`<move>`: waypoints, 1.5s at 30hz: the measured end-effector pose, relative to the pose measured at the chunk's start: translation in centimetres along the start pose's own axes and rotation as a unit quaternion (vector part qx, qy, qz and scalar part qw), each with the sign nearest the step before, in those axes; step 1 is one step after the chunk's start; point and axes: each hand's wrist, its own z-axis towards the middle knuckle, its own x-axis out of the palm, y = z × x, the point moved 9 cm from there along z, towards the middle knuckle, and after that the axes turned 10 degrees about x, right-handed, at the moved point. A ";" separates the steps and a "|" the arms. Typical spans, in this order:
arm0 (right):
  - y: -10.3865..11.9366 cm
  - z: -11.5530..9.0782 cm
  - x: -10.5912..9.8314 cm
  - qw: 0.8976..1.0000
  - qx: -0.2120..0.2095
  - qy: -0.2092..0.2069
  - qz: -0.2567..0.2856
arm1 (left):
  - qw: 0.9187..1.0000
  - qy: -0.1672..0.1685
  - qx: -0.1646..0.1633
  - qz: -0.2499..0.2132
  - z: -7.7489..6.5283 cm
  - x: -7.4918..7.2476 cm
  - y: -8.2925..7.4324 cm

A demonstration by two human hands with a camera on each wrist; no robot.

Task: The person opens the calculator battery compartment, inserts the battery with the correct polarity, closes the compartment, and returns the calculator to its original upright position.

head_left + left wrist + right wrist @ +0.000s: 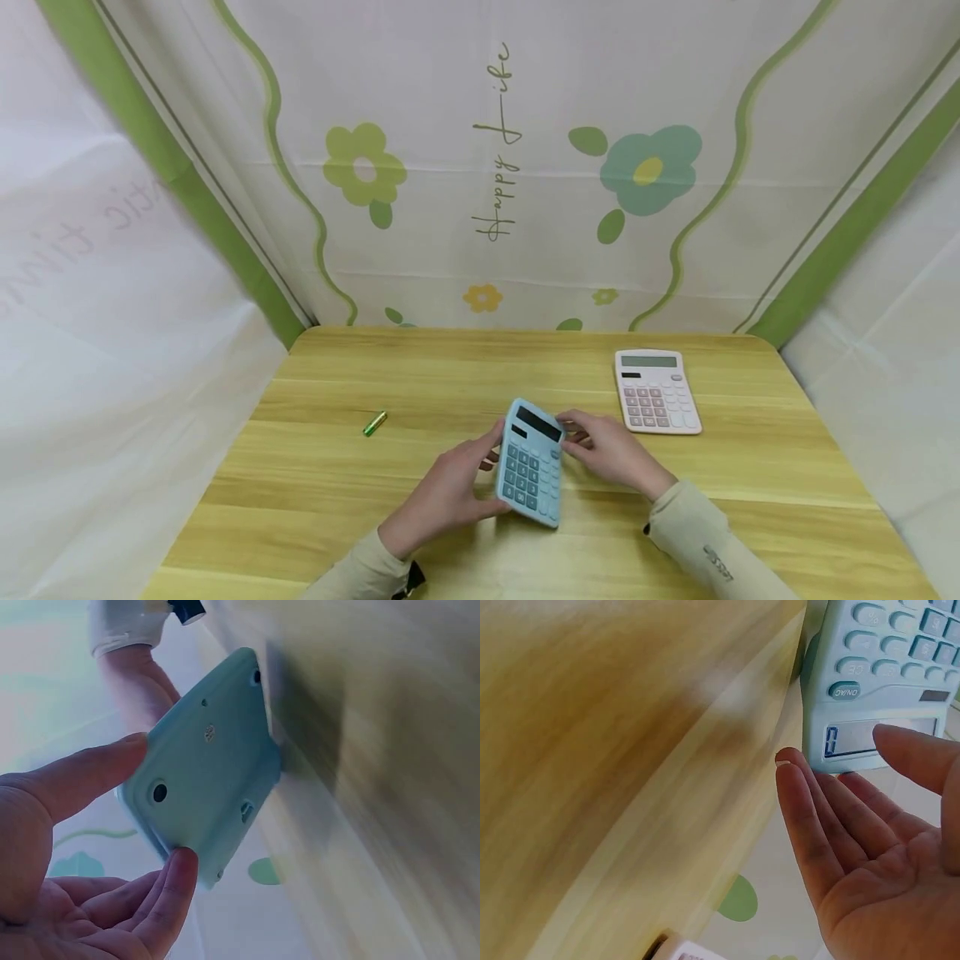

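A light blue calculator (pixel 530 463) is tilted up off the table between the two hands, keys facing the head camera. My left hand (pixel 450 492) grips it by its left edge, thumb near the lower corner and fingers higher up. Its plain back (pixel 206 776), with round dark feet and small screw holes, shows in the left wrist view. My right hand (pixel 609 452) is at its upper right corner, fingers loosely extended; in the right wrist view the thumb (pixel 911 754) overlaps the display (pixel 855 740), which reads 0.
A pink calculator (pixel 658 392) lies face up at the back right of the wooden table (pixel 315 508). One green and gold battery (pixel 375 423) lies on the left. Printed white cloth (pixel 420 250) hangs behind the table and along both sides.
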 end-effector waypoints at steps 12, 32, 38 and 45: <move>-0.1 -0.1 1.0 1.000 -0.010 0.009 0.021 | 0.996 -0.027 0.085 0.029 0.1 -0.1 -2.8; 0.4 0.0 1.8 0.970 0.026 0.087 0.225 | 0.990 -0.017 0.123 0.066 1.1 0.5 -4.3; 1.1 -0.5 1.5 0.953 0.034 0.092 0.285 | 0.987 -0.020 0.132 0.085 1.4 1.0 -4.7; 1.2 -0.8 0.6 0.951 0.031 0.077 0.299 | 0.989 -0.013 0.128 0.076 1.8 1.9 -4.1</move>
